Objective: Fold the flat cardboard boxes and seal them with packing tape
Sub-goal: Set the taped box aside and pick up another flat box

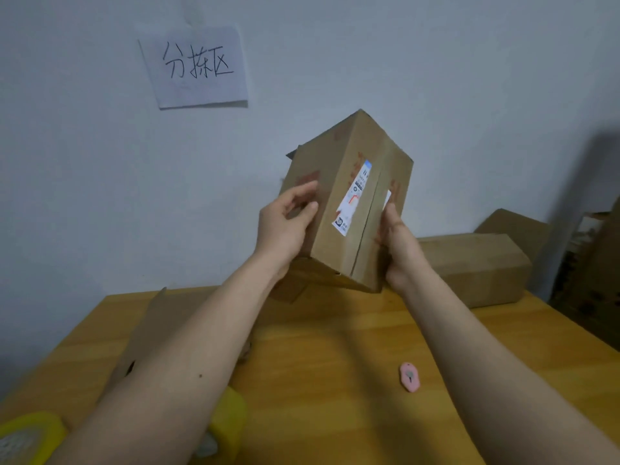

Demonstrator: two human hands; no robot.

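A brown cardboard box [352, 182] with a white and blue shipping label is held up in the air above the wooden table [335, 380], tilted, its closed flap seam facing me. My left hand [285, 226] grips its left side, fingers spread on the panel. My right hand [401, 243] clasps its right edge. A flat piece of cardboard [147, 330] lies on the table under my left forearm. Two yellow rolls of packing tape rest at the near edge, one [30, 434] at the far left and one [228, 421] partly hidden by my left arm.
A small pink box cutter [410, 377] lies on the table right of centre. A long folded cardboard box [476, 266] sits at the back right, with another box [513, 226] behind it. More cardboard [590, 280] stands at the right. A handwritten paper sign [198, 65] hangs on the wall.
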